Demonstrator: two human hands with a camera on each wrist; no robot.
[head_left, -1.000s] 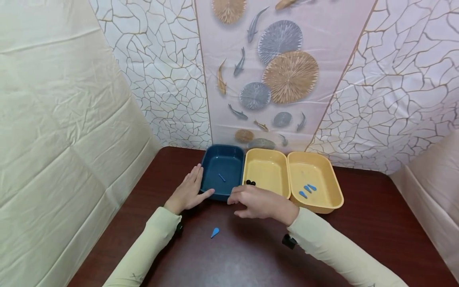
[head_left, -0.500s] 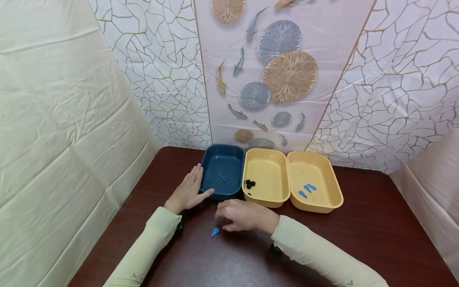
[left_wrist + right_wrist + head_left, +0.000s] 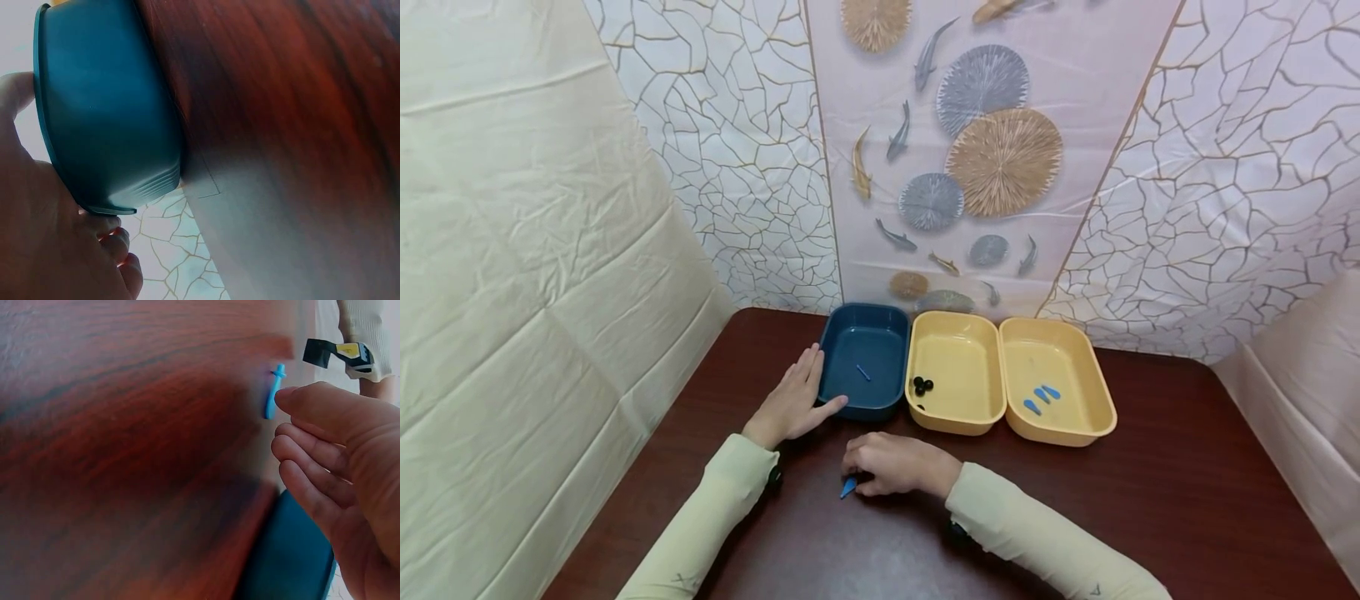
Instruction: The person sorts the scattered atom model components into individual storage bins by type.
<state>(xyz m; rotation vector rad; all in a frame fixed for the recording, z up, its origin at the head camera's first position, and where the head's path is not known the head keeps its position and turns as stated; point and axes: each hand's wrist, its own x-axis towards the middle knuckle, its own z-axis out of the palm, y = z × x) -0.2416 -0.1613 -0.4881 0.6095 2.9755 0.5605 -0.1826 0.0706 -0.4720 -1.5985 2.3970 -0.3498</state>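
Observation:
A small blue teardrop-shaped piece (image 3: 848, 487) with a narrow tip lies on the dark wooden table. My right hand (image 3: 891, 463) is over it, thumb and fingers bent around its wide end. In the right wrist view the thumb tip is right beside the blue piece (image 3: 274, 394); no firm pinch shows. My left hand (image 3: 790, 400) rests with extended fingers along the left side and near corner of a dark blue tray (image 3: 891, 408). Up close, the left wrist view shows this hand (image 3: 50, 231) at the tray's rim (image 3: 44, 112). One thin blue stick (image 3: 863, 372) lies inside that tray.
Right of the blue tray stands a yellow tray (image 3: 958, 427) with several small black pieces (image 3: 922, 386) in its near left corner. A second yellow tray (image 3: 1075, 437) beside it holds 3 blue teardrop pieces (image 3: 1042, 394). Patterned cloth (image 3: 752, 167) hangs behind the table (image 3: 1187, 467).
My right hand has moved from the near edge of the middle tray toward me and left, down to the blue piece on the table. The left hand has stayed in place.

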